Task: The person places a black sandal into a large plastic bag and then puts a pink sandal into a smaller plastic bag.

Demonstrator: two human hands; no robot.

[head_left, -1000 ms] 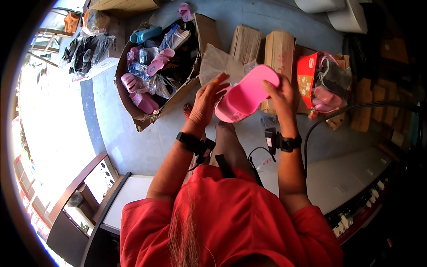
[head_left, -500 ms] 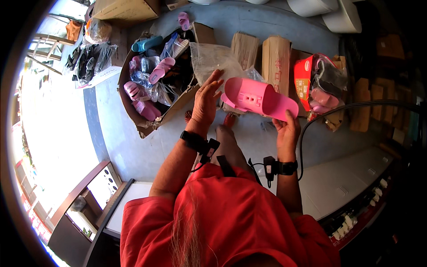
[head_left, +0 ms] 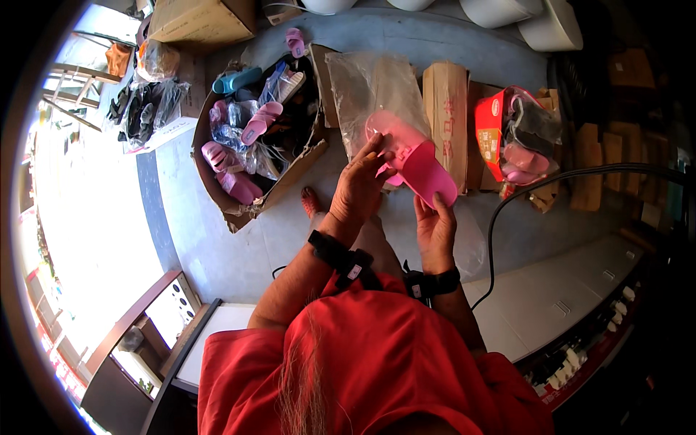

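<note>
A pink slide slipper (head_left: 428, 174) is held in front of me, its toe end pointing away. The toe part looks paler behind the clear film of a plastic bag (head_left: 355, 94). My right hand (head_left: 437, 232) pinches the slipper's heel end between thumb and fingers. At the slipper's left side, my left hand (head_left: 359, 190) has bent fingers at the bag's mouth, against the strap; its fingertips are partly lost against the film. Another bit of pink sole shows under the slipper, mostly hidden.
To the left stands an open carton (head_left: 293, 170) of assorted slippers, among them a blue slipper (head_left: 238, 80). Long brown cartons (head_left: 446, 109) lie ahead. A red box (head_left: 489, 134) with wrapped footwear is at right. A black cable (head_left: 551, 177) hangs beside my right arm.
The pink slipper has moved left and turned toe-away, and its toe end is now behind the bag's film. My left hand has come in to the strap; my right hand still grips the heel.
</note>
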